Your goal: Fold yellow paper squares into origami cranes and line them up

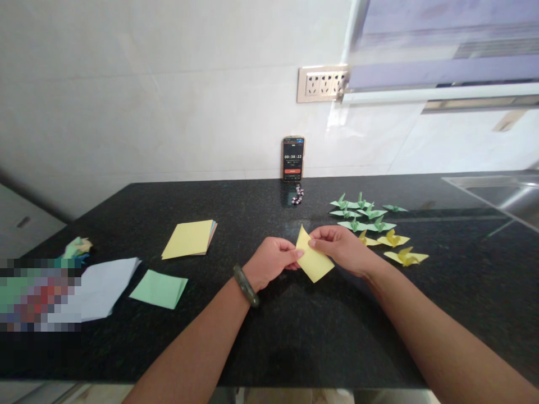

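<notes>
Between my two hands a folded piece of yellow paper (315, 265) is held up over the dark countertop. My left hand (275, 258) pinches its left edge; a dark green bangle (246, 286) circles that wrist. With thumb and fingers, my right hand (339, 247) grips the paper's upper right side. Just beyond the right hand stand several yellow paper cranes (393, 238), partly hidden by it. Behind those sit several green paper cranes (356, 224) in loose rows.
A stack of coloured paper (188, 238), yellow on top, lies on the left of the countertop (269, 336). Nearer are a folded green sheet (159, 289) and white paper (103, 286). A phone (293, 159) leans on the wall by a beaded strap (297, 194). A sink (505, 196) is at right.
</notes>
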Demonstrator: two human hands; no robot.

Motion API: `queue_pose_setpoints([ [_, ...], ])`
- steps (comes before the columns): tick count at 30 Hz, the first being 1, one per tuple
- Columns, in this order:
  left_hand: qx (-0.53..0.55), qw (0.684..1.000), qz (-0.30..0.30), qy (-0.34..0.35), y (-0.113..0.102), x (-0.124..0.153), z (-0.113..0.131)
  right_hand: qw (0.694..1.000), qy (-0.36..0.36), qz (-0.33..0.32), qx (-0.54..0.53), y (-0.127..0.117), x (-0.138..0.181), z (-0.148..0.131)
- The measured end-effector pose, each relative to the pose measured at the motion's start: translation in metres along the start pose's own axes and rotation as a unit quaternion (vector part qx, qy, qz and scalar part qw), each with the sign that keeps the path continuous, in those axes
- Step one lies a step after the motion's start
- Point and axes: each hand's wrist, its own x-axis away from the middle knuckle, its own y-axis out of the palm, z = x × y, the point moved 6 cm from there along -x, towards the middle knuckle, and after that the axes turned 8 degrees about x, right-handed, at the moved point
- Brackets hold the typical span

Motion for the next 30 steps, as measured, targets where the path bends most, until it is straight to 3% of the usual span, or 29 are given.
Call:
queue_pose_setpoints([
  [6,0.044,0.999,0.001,0.009,-0.001,-0.002,-0.002,0.999,-0.007,0.034,-0.009,-0.004,-0.002,-0.001],
  [13,0.054,0.994,0.075,0.063,-0.01,-0.003,0.003,0.999,-0.026,0.012,0.023,0.004,-0.001,-0.004],
  [18,0.002,0.998,0.049,0.042,-0.008,-0.001,0.004,0.998,-0.047,0.031,-0.02,0.002,-0.001,-0.006],
  [21,-0.039,0.998,0.032,0.039,-0.007,0.0,0.005,0.999,-0.046,0.005,-0.018,0.003,-0.002,-0.003],
  [30,0.082,0.996,0.032,0.03,-0.012,-0.005,0.001,0.998,-0.037,0.045,-0.036,0.002,-0.004,0.001],
])
